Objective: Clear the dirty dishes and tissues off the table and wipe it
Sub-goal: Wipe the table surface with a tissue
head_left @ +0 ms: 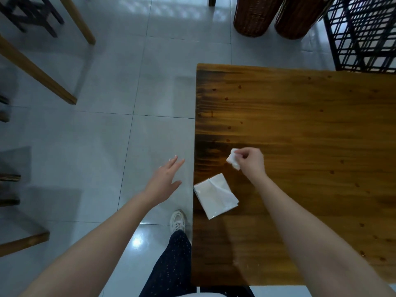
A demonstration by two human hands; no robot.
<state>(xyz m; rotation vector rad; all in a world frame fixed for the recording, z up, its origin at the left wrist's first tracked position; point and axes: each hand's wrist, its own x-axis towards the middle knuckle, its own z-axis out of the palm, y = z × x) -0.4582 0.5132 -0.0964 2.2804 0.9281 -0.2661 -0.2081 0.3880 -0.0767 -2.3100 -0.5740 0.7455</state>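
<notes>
A bare wooden desk fills the right side of the view above a pale tiled floor, with two wicker baskets and a black wire rack standing beyond its far edge and the legs of other wooden furniture off to the left. No dishes show on the part of the desk in view. Near the desk's left edge lies a flat white tissue packet, one corner just over the edge. Just beyond it the right hand is pinched shut on a small crumpled tissue, held close over the wood; whether the tissue touches the surface cannot be told. The left hand is open and empty, fingers spread, out over the floor beside the desk. The step in hand appears to be gathering the loose tissue. To do it well, the pinch should keep the whole wad together so no scrap drops back, and the free left hand seems well placed to take the packet next, lifting it from the overhanging corner rather than dragging it. Wiping looks best left until both are off the desk, so the cloth meets bare wood along the grain.
</notes>
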